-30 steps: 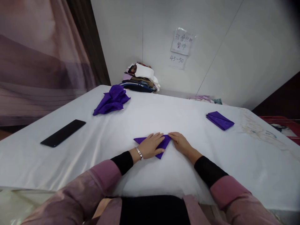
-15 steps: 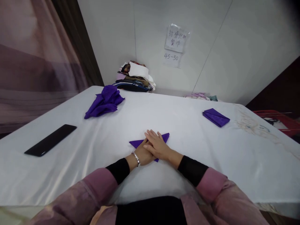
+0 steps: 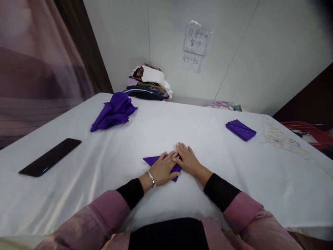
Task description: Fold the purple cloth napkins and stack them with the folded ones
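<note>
Flat on the white-covered table (image 3: 197, 125) lies a folded purple cloth napkin (image 3: 151, 160), a pointed end to the left and another corner towards me. My left hand (image 3: 161, 170), with a silver bracelet at the wrist, rests open on its middle, palm down. Beside it, my right hand (image 3: 187, 159) presses flat on the napkin's right part, fingers stretched out and covering that end. The fingertips of the left hand meet the right hand's thumb.
A crumpled purple cloth (image 3: 114, 111) lies at the back left, and a folded purple napkin (image 3: 240, 130) at the right. A black flat panel (image 3: 50, 157) is on the left. Behind the table's far edge are stacked clothes (image 3: 149, 83); a red basket (image 3: 312, 133) stands far right.
My right hand has slid right off the back of my left hand onto the napkin's right end. The left hand is now uncovered, with its fingers spread on the cloth.
</note>
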Demonstrator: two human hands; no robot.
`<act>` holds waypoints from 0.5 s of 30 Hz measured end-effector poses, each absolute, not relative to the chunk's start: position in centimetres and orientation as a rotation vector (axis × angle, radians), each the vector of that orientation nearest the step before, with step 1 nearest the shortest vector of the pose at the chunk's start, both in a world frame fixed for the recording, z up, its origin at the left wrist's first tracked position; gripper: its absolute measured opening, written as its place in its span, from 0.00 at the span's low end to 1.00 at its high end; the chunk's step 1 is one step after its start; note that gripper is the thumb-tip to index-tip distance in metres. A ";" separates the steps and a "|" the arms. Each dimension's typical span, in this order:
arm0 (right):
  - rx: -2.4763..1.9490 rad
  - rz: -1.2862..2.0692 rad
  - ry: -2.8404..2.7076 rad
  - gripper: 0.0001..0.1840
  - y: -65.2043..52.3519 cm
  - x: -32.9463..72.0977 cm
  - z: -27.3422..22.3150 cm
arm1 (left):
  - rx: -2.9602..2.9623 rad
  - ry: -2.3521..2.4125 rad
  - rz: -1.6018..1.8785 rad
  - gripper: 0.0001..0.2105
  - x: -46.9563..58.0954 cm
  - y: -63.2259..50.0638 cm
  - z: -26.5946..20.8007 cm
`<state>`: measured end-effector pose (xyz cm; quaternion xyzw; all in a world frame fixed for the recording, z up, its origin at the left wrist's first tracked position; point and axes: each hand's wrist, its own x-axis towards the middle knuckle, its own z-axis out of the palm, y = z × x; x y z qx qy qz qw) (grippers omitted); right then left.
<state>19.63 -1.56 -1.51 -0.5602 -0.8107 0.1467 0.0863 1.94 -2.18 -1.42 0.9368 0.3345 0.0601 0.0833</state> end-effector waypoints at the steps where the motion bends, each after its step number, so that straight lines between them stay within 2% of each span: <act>1: -1.665 0.433 -2.444 0.38 -1.5 20.0 -1.5 | 2.796 1.003 0.175 0.32 1.9 -2.2 -1.5; 6: -1.642 0.383 -2.508 0.37 -1.3 20.6 -1.8 | 2.794 0.988 0.229 0.31 2.0 -2.3 -1.7; 11: -1.612 0.296 -2.545 0.40 -1.4 20.7 -2.3 | 2.725 1.180 0.267 0.37 0.2 -3.0 -1.7; 15: -1.611 0.260 -2.544 0.40 -1.4 20.7 -2.5 | 2.694 1.327 0.248 0.38 -2.7 -4.0 -1.5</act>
